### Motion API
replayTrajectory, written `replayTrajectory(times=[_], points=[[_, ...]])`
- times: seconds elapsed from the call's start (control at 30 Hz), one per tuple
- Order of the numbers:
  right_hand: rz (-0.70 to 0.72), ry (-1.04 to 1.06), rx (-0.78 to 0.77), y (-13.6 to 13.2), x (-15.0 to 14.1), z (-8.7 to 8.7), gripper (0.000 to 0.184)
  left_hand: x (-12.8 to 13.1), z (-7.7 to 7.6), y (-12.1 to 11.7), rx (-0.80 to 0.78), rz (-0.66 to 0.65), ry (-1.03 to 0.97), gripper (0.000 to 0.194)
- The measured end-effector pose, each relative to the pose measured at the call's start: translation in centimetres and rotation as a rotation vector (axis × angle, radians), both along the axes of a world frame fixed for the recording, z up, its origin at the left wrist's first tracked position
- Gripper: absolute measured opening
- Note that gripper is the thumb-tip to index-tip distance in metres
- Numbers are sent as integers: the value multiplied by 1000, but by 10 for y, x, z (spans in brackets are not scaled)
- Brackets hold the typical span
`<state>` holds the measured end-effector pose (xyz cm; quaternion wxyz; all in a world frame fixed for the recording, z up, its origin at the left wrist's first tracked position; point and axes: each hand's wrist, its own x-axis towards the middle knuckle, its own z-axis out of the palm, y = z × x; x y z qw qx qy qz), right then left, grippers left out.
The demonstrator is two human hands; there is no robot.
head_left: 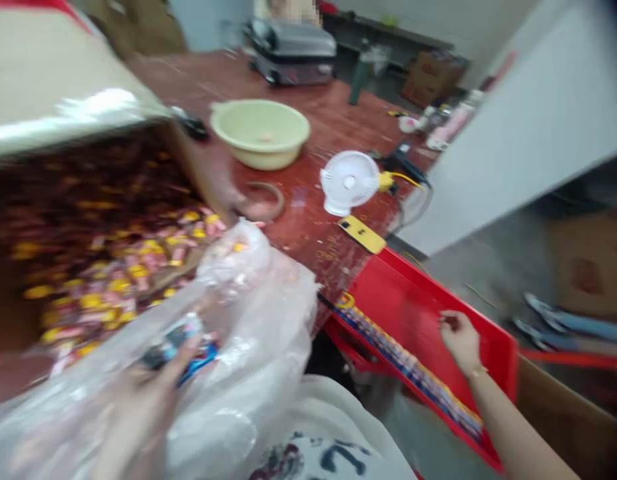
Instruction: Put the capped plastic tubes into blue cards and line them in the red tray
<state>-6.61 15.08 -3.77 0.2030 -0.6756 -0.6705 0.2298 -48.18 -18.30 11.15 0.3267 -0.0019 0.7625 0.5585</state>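
My left hand [153, 383], blurred, reaches over a clear plastic bag [273, 313] at the lower left. Its fingers are closed around several small blue, white and dark pieces [195, 360] whose kind I cannot make out. Over a red tray [398, 287] at the right is my right hand [461, 341], its fingers curled together; whether anything small is in them cannot be seen. A row of small blue and white pieces with yellowish tops [408, 363] lines the tray's near long side.
An open cardboard box [188, 167] on the left holds many small pink and yellow pieces. On the reddish table [308, 220] are a pale green basin [261, 133], a tape roll [268, 200], a white fan [351, 180], a yellow phone [362, 233] and a grey case [293, 53].
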Motion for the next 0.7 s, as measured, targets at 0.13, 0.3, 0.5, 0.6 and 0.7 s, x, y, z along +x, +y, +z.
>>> replayTrajectory(times=[0.13, 0.3, 0.5, 0.6, 0.7], points=[[563, 338, 180, -23, -162, 48, 13, 6, 13, 0, 198, 25, -21, 40], [1433, 573, 268, -112, -366, 112, 14, 6, 14, -13, 310, 66, -93, 39], [1736, 527, 169, -159, -535, 112, 21, 6, 9, -20, 442, 239, -185, 41], [1768, 552, 82, -161, -559, 102, 22, 2, 8, -24, 472, 297, -169, 46], [1729, 609, -9, -156, -547, 107, 18, -1, 6, -29, 491, 243, -200, 44]])
